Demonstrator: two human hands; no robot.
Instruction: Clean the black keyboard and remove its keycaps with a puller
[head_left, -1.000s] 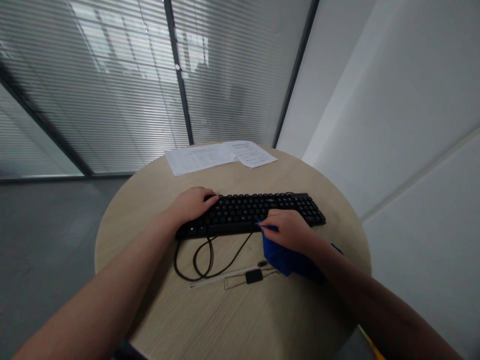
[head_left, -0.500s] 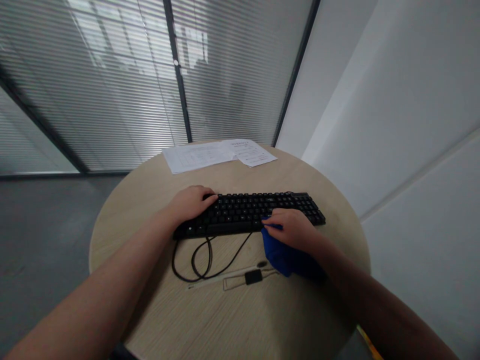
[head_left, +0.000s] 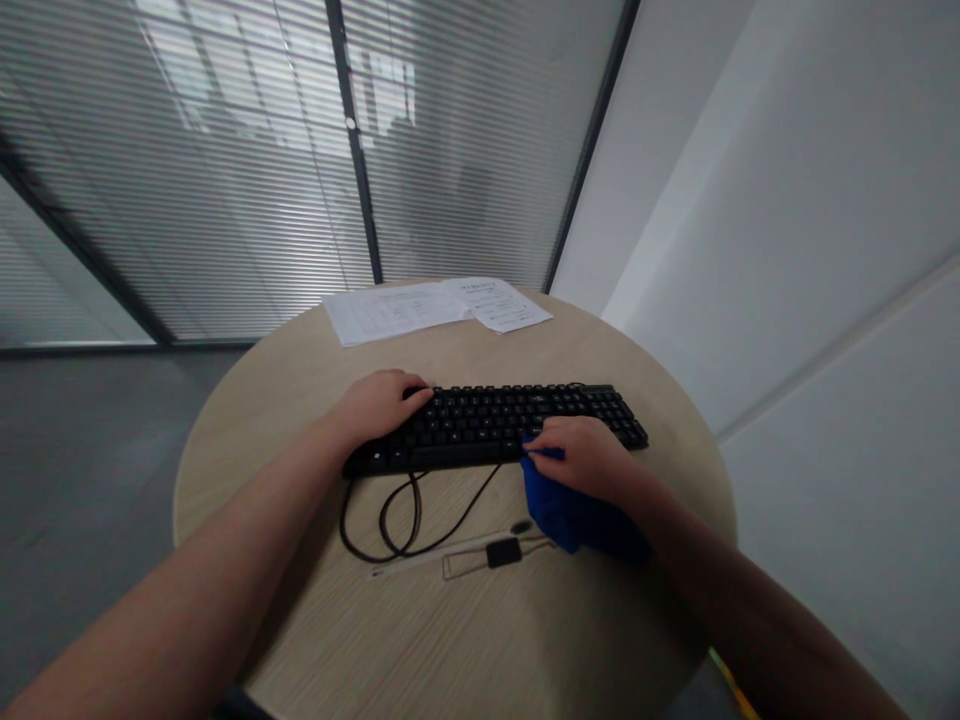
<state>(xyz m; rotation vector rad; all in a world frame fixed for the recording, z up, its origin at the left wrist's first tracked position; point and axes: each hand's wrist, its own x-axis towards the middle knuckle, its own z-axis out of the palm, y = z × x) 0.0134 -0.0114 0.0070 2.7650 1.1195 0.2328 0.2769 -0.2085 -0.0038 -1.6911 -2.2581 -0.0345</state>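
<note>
A black keyboard (head_left: 480, 425) lies across the middle of the round table. My left hand (head_left: 381, 402) grips its left end, with the thumb over the top keys. In my right hand (head_left: 581, 450) a blue cloth (head_left: 559, 505) is pinched, its tip pressed at the keyboard's front edge right of the space bar. The rest of the cloth hangs down onto the table under my wrist. In front of the keyboard lies its looped black cable (head_left: 416, 510). Nearer to me are a wire keycap puller (head_left: 504, 552) with a black middle and a thin pale brush-like stick (head_left: 442, 556).
Printed paper sheets (head_left: 405, 312) lie at the far side of the wooden table (head_left: 247, 420). Behind the table stands a glass partition with blinds (head_left: 247, 170). A white wall (head_left: 810, 250) rises close on the right.
Both hands stay nearly in place, the right still holding the cloth at the keyboard's front edge. The whole view has shifted very slightly.
</note>
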